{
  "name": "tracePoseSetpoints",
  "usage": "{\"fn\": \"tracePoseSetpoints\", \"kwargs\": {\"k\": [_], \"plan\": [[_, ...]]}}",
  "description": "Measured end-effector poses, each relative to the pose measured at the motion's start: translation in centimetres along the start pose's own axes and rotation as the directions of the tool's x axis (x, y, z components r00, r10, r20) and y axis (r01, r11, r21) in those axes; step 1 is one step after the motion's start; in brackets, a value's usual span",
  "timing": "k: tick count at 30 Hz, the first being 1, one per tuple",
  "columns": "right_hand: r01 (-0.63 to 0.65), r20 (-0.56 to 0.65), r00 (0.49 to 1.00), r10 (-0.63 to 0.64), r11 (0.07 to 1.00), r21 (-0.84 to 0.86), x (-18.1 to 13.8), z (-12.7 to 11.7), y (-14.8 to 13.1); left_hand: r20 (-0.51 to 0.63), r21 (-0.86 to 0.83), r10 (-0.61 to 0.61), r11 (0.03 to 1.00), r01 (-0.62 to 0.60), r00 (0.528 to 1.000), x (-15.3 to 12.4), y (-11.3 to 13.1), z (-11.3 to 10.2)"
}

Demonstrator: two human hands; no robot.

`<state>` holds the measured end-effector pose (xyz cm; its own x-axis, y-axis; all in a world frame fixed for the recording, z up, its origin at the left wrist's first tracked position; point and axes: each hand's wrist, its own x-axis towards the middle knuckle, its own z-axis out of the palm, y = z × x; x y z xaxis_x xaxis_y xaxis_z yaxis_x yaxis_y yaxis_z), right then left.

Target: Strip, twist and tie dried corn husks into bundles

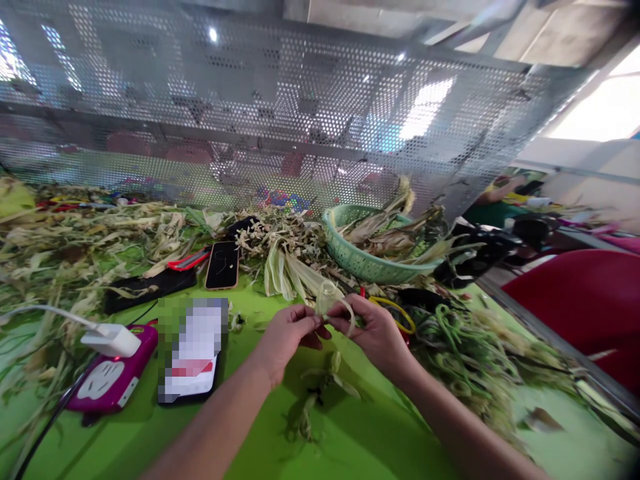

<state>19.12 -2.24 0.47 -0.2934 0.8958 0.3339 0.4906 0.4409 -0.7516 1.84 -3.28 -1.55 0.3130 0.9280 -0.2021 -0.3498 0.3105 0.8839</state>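
Observation:
My left hand (287, 333) and my right hand (376, 331) meet over the green table (380, 440). Both pinch a pale, curled strip of dried husk (327, 298) between their fingertips. The strip loops up between the two hands. Small husk scraps (320, 390) lie on the table just below the hands. A heap of dried husks (285, 253) lies right behind them.
A green plastic basket (367, 263) full of husks stands behind my right hand. Phones (223, 265) and a purple power strip (107, 380) with a white plug lie at the left. A perforated metal screen (280, 113) closes the back. Green stems (465, 353) pile up at the right, beside a red chair (585, 300).

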Motion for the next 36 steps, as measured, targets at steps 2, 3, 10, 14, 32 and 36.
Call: {"fn": "tracePoseSetpoints", "kwargs": {"k": [2,3,10,14,32,36], "plan": [[0.007,-0.023,1.000,-0.007,1.000,-0.016,-0.05,0.10,-0.02,-0.012,0.004,0.009,1.000,-0.009,1.000,0.00,-0.08,0.01],[0.008,-0.023,1.000,-0.009,1.000,-0.012,-0.06,0.14,-0.03,-0.023,0.007,0.017,1.000,-0.016,1.000,-0.01,-0.07,0.05],[-0.155,-0.022,0.985,0.173,0.926,0.343,0.34,-0.40,0.21,-0.067,0.084,0.054,0.995,-0.049,0.996,-0.08,0.38,0.40],[-0.145,-0.008,0.988,0.151,0.958,0.249,0.41,-0.55,0.31,-0.033,0.159,0.095,0.983,-0.088,0.995,0.11,-0.03,0.17],[-0.068,-0.021,0.997,0.072,0.985,0.157,0.24,0.16,0.18,-0.020,0.247,0.115,0.963,-0.106,0.993,0.40,-0.60,-0.13],[-0.142,-0.004,0.989,0.150,0.942,0.304,0.15,0.32,0.47,-0.029,0.178,0.111,0.979,-0.104,0.993,0.21,-0.19,0.07]]}}
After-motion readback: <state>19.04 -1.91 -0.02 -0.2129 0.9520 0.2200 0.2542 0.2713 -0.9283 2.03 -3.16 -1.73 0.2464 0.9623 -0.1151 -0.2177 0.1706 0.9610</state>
